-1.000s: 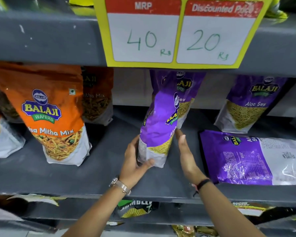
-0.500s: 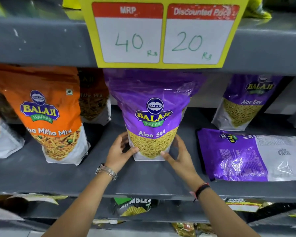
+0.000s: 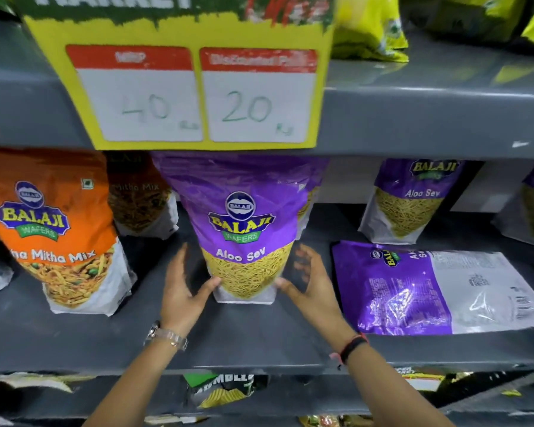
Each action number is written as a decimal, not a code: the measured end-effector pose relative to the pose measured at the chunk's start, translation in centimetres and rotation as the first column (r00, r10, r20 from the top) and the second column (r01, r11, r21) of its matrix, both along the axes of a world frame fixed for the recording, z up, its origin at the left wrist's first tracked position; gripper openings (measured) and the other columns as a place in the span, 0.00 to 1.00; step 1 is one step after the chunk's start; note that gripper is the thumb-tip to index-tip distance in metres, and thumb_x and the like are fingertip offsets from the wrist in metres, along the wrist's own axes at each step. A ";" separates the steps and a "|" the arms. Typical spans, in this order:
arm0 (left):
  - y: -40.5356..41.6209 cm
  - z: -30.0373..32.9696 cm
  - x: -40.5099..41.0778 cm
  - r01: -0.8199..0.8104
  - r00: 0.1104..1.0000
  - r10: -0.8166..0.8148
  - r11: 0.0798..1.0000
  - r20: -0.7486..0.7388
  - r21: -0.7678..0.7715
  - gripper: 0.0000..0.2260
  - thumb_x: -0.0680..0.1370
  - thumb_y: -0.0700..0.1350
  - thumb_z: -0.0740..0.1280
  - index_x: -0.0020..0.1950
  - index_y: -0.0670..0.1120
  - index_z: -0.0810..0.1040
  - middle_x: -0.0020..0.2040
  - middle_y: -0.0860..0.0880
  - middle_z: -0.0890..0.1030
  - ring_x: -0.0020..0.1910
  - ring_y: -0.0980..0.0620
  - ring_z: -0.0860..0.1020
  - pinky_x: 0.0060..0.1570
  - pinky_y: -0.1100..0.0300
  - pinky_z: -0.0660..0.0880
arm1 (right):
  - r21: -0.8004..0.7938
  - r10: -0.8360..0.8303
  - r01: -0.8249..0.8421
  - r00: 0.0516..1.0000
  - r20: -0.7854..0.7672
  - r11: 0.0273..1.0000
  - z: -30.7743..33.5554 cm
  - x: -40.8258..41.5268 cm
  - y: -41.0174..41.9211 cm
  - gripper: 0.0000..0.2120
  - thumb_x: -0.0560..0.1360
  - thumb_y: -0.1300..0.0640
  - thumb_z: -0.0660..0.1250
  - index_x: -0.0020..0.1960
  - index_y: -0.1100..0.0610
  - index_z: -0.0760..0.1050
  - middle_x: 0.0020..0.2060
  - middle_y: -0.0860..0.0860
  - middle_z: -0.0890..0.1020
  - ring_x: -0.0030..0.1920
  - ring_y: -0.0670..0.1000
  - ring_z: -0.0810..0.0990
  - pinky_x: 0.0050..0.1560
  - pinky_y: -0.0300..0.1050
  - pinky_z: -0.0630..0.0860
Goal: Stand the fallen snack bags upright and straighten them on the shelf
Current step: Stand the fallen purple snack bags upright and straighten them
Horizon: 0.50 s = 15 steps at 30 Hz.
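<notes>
A purple Aloo Sev bag (image 3: 244,223) stands upright, front facing me, at the middle of the grey shelf (image 3: 244,340). My left hand (image 3: 182,291) and my right hand (image 3: 312,288) flank its base with fingers spread. Only the thumb tips touch its bottom corners, and dark gaps show between the fingers and the bag. To the right, another purple Aloo Sev bag (image 3: 413,291) lies flat on its face, back label up. A third purple bag (image 3: 410,204) stands farther back on the right.
An orange Mitha Mix bag (image 3: 53,229) stands at the left with another (image 3: 139,198) behind it. A yellow price sign (image 3: 198,94) hangs from the upper shelf edge (image 3: 429,118), close above the bag tops. Yellow-green bags (image 3: 367,26) sit above, more packets (image 3: 222,389) below.
The purple bag was turned from edge-on to facing front and set upright. My fingers have since spread away from its sides, leaving only thumbs on it. The camera tilted up.
</notes>
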<state>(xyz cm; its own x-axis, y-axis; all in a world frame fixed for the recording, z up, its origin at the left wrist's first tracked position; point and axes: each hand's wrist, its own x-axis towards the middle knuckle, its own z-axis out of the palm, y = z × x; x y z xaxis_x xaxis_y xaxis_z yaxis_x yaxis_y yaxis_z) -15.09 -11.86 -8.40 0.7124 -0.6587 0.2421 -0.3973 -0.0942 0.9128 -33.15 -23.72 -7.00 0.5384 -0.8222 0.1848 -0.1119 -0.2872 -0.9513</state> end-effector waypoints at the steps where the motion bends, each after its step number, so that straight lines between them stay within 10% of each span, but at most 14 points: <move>1: 0.1 0.4 -1.0 -0.116 0.987 0.118 0.993 0.108 -0.029 0.37 0.64 0.59 0.69 0.67 0.44 0.62 0.67 0.39 0.66 0.67 0.44 0.66 0.66 0.47 0.66 | -0.031 -0.014 0.014 1.000 -0.003 0.999 0.9 -1.0 -1.0 0.31 0.66 0.61 0.73 0.65 0.55 0.63 0.58 0.49 0.71 0.54 0.44 0.73 0.51 0.21 0.68; 4: -0.9 2.1 -5.6 -0.263 0.906 0.320 0.938 0.278 -0.224 0.33 0.66 0.61 0.65 0.63 0.42 0.65 0.61 0.37 0.67 0.62 0.45 0.64 0.65 0.47 0.65 | -0.191 -0.061 0.049 0.996 -0.057 0.980 3.8 -5.7 -6.0 0.24 0.68 0.62 0.71 0.62 0.60 0.68 0.56 0.51 0.75 0.49 0.42 0.75 0.49 0.25 0.69; 7: -4.1 4.0 -12.5 -0.087 0.941 0.170 0.958 0.294 -0.275 0.18 0.67 0.51 0.65 0.54 0.46 0.71 0.51 0.50 0.74 0.52 0.57 0.70 0.58 0.75 0.64 | -0.309 -0.021 -0.076 0.954 -0.298 0.948 6.3 -11.4 -11.8 0.16 0.71 0.64 0.68 0.58 0.63 0.72 0.53 0.55 0.78 0.47 0.37 0.75 0.44 0.23 0.68; 12: -9.4 3.0 -23.1 0.326 0.944 -0.307 0.927 -0.124 0.184 0.16 0.71 0.55 0.64 0.33 0.44 0.74 0.19 0.55 0.76 0.21 0.57 0.74 0.27 0.64 0.71 | -0.132 0.116 -0.315 0.656 -0.746 0.940 6.7 -19.2 -19.5 0.12 0.74 0.61 0.64 0.57 0.59 0.74 0.43 0.53 0.80 0.39 0.38 0.76 0.39 0.25 0.69; 15: -10.4 1.6 -27.3 0.683 0.630 -0.350 0.675 -0.693 0.280 0.13 0.75 0.51 0.61 0.35 0.45 0.73 0.20 0.55 0.80 0.21 0.60 0.77 0.23 0.69 0.74 | -0.029 0.180 -0.346 0.555 -0.812 0.938 6.3 -21.2 -21.7 0.20 0.71 0.53 0.68 0.60 0.59 0.71 0.58 0.56 0.78 0.57 0.52 0.75 0.60 0.45 0.69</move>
